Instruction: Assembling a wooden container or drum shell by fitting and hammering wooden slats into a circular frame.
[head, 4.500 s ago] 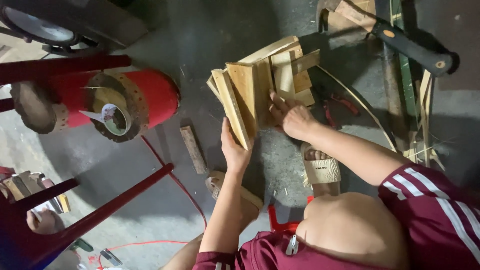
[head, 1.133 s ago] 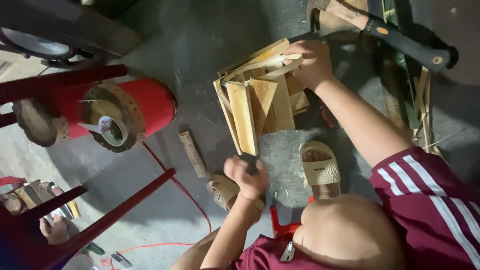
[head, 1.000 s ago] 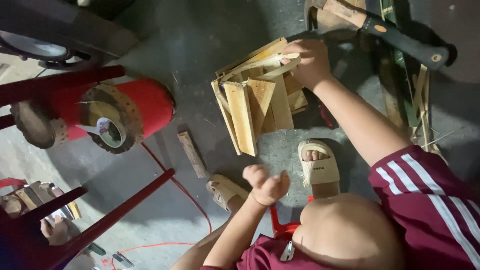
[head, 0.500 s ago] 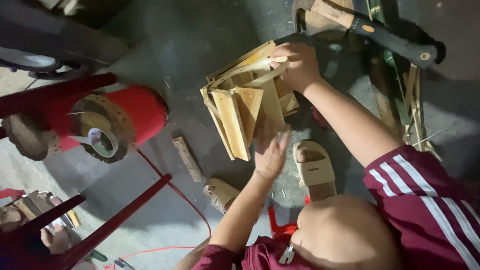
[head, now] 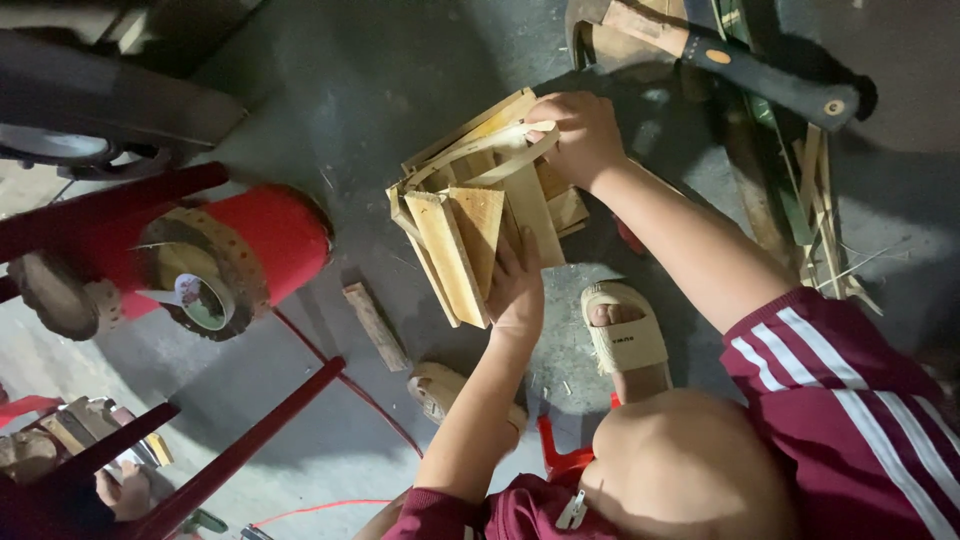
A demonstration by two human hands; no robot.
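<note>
Dark concrete floor [head: 400, 90] underneath, strewn with splinters. Far left, a red drum-like cylinder [head: 235, 265] lying beside red metal legs [head: 240, 455]. At centre, a bundle of flat wooden slats [head: 480, 230] standing on the floor, ringed by a thin bamboo strip [head: 480, 150]. Top right, a black-handled hatchet [head: 740, 60]. Left hand [head: 517, 292] pressed open-palmed against the bundle's lower side, fingers spread, grasping nothing. Right hand [head: 580, 135] clenched on the strip at the bundle's top. Below, a beige sandal [head: 622, 335]; nearby, a small wood block [head: 375, 325].
</note>
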